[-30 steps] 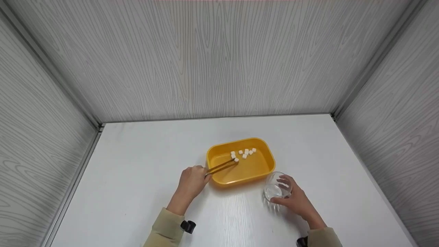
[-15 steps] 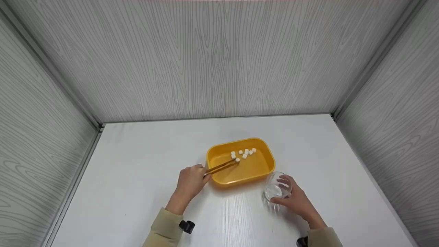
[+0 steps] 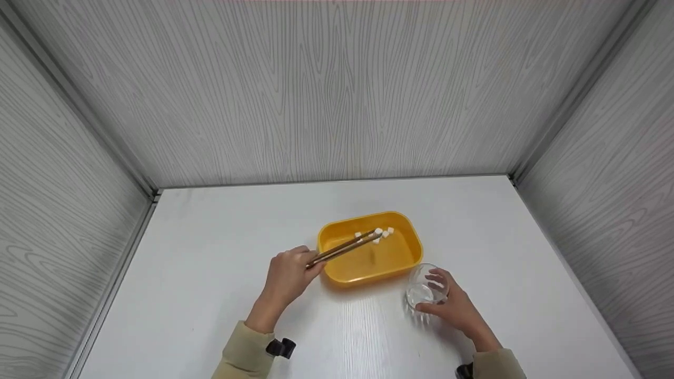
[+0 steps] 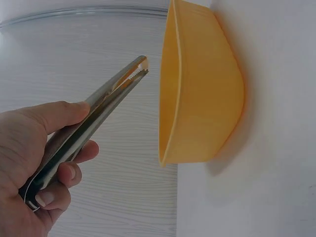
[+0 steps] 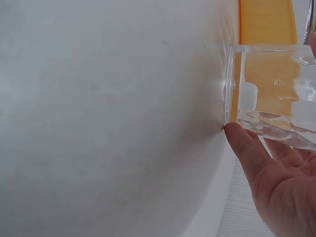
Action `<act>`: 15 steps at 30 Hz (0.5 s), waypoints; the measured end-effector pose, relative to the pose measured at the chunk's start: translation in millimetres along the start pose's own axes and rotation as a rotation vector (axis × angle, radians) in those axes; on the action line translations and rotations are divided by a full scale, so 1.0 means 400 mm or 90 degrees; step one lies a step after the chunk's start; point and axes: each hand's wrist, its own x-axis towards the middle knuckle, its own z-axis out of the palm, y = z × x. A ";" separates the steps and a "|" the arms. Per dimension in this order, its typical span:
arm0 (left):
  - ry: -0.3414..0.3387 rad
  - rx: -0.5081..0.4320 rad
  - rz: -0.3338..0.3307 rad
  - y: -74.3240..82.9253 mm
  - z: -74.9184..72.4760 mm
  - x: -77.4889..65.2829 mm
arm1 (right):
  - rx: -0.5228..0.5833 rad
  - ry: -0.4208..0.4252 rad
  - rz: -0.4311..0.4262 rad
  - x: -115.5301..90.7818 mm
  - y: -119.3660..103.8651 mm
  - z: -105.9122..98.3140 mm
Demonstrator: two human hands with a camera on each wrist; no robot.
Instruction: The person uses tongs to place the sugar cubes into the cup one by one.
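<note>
My left hand (image 3: 287, 276) grips a pair of metal tongs (image 3: 342, 250), which reach up over the yellow tray (image 3: 341, 284). A small white cube (image 3: 378, 231) sits between the tips in the head view. The left wrist view shows the tongs (image 4: 84, 126) nearly closed and raised above the tray's rim, with something pale at their ends. Several more white cubes (image 3: 385, 234) lie in the tray, partly hidden by the tongs. My right hand (image 3: 454, 305) holds a clear glass (image 3: 420, 292) upright on the table. A whitish patch shows through the glass (image 5: 276, 84); I cannot tell what it is.
The white table (image 3: 210, 226) is bounded by a grey wood-grain panel (image 3: 337, 95) at the back and panels on both sides. The glass stands close to the tray's front right corner.
My left hand has shifted slightly left and raised the tongs, lifting a white cube off the tray floor; the tips have come closer together. My right hand and the glass have stayed put.
</note>
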 end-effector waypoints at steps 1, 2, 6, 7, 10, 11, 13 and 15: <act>0.004 -0.007 0.006 0.005 -0.004 0.001 | -0.001 0.000 0.001 0.005 0.012 0.000; 0.008 -0.015 0.013 0.011 -0.008 0.002 | -0.003 0.000 0.002 0.009 0.022 0.000; 0.021 -0.043 0.051 0.037 -0.020 0.006 | -0.005 -0.004 0.005 0.017 0.035 -0.001; 0.024 -0.049 0.062 0.043 -0.022 0.007 | -0.006 -0.003 0.008 0.017 0.035 -0.001; 0.027 -0.060 0.090 0.063 -0.024 0.008 | -0.016 -0.003 0.015 0.018 0.031 -0.002; 0.027 -0.062 0.098 0.069 -0.024 0.008 | -0.021 -0.004 0.015 0.018 0.029 -0.002; 0.025 -0.065 0.113 0.081 -0.023 0.008 | -0.026 -0.002 0.019 0.017 0.026 -0.002; 0.018 -0.066 0.124 0.093 -0.021 0.008 | -0.025 -0.003 0.018 0.017 0.025 -0.002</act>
